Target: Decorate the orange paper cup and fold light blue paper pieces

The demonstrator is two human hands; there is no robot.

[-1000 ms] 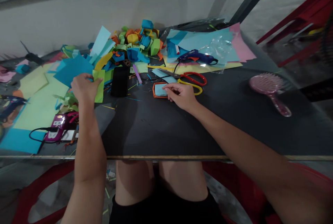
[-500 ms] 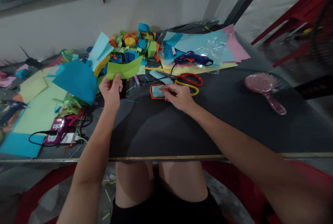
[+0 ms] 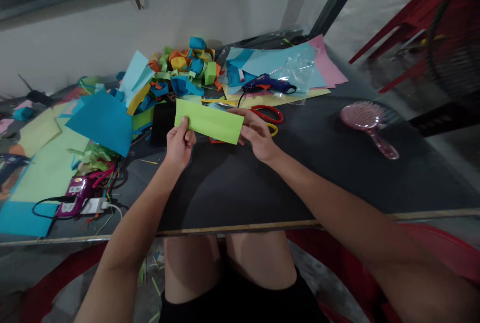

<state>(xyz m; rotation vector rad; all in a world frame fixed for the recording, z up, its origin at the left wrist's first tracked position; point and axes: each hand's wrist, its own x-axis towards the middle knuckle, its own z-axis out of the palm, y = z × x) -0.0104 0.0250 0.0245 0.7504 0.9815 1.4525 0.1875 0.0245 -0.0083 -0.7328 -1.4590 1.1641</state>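
A light green strip of paper [image 3: 210, 122] is pinched at its left end between the thumb and fingers of my left hand [image 3: 180, 144], raised above the dark table. My right hand [image 3: 260, 135] is at the strip's right end, fingers apart, the fingertips reaching behind its upper edge; whether they touch it I cannot tell. Below the strip, a small orange box shape [image 3: 216, 140] is mostly hidden. Scissors with red and yellow handles [image 3: 270, 114] lie just behind my right hand, their blades covered from view.
Folded coloured paper pieces [image 3: 187, 63] are heaped at the back. A blue glue gun [image 3: 272, 83] rests on paper sheets and clear plastic. A pink hairbrush [image 3: 369, 123] lies at right. Paper sheets [image 3: 48, 163], a purple device [image 3: 77, 194] and a white adapter [image 3: 93, 206] are at left.
My left hand has brought the green strip right and nearer, turning it flat toward me. My right hand has left the small orange box and risen to the strip's right end.
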